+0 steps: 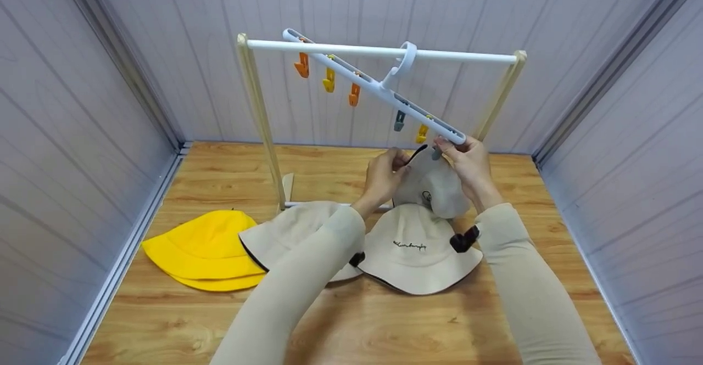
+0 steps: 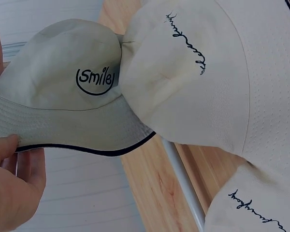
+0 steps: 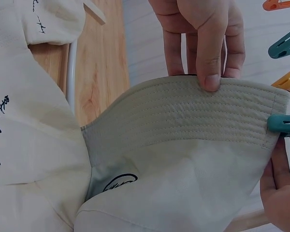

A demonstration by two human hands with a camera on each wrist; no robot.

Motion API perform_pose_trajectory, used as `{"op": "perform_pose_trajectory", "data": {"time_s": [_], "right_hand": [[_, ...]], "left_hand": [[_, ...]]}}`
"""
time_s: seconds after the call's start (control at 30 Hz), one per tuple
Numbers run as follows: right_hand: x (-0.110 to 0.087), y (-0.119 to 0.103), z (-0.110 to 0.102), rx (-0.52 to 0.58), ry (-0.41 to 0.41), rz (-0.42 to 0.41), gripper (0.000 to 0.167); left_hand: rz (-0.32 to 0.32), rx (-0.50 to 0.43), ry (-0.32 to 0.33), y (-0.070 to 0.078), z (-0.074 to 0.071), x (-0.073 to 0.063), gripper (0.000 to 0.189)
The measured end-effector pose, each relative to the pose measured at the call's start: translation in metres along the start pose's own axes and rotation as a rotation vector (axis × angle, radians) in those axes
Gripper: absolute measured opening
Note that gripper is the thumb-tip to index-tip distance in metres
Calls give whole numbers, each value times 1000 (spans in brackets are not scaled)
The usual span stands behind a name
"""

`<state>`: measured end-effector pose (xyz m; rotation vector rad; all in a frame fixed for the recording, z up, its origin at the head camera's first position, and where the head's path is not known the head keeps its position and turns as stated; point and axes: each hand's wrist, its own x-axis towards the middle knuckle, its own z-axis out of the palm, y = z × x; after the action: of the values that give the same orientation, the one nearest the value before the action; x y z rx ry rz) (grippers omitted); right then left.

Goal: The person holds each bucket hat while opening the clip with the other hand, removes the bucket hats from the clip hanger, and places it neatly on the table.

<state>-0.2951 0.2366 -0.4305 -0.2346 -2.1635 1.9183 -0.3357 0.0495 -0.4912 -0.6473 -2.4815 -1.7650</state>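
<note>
My left hand (image 1: 384, 175) pinches the black-edged brim of a pale bucket hat (image 1: 423, 181), marked "Smile" in the left wrist view. At the brim's other side, a dark green clip (image 3: 283, 124) bites the edge. My right hand (image 1: 471, 167) pinches around this end clip, just under the low end of a white clip hanger (image 1: 343, 74); part of its grip is hidden. The hanger's hook (image 1: 407, 60) hangs on a white rod (image 1: 467, 56), and the bar tilts down toward my right hand. Orange, yellow and grey-green clips dangle from the bar.
On the wooden tabletop (image 1: 439, 326) lie a yellow bucket hat (image 1: 208, 250) and two cream ones, the left cream hat (image 1: 296, 228) and the right cream hat (image 1: 420, 263). Wooden posts (image 1: 261, 118) hold up the rod. Pale panel walls (image 1: 71, 151) enclose the space.
</note>
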Motion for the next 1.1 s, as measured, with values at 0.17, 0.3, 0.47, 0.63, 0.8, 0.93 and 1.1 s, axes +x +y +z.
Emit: {"op": "perform_pose_trajectory", "data": {"time_s": [0.17, 0.3, 0.47, 0.63, 0.8, 0.93, 1.1], "right_hand": [[0, 1, 0, -3, -1, 1, 48], [0, 2, 1, -13, 3, -6, 46], [2, -1, 2, 16, 4, -32, 43], [3, -5, 3, 37, 1, -52, 44], [1, -8, 2, 38, 13, -33, 42], [0, -9, 1, 52, 10, -25, 36], [-1, -10, -1, 52, 2, -27, 35]], "left_hand": [[-2, 12, 5, -1, 1, 0, 11], [10, 11, 14, -3, -1, 0, 11], [6, 0, 18, -2, -2, 1, 10], [8, -13, 22, -1, -4, 2, 8], [2, -20, 25, -2, -4, 1, 8], [-3, -24, 31, -3, -3, 1, 8], [-4, -24, 46, -4, -3, 1, 8]]}}
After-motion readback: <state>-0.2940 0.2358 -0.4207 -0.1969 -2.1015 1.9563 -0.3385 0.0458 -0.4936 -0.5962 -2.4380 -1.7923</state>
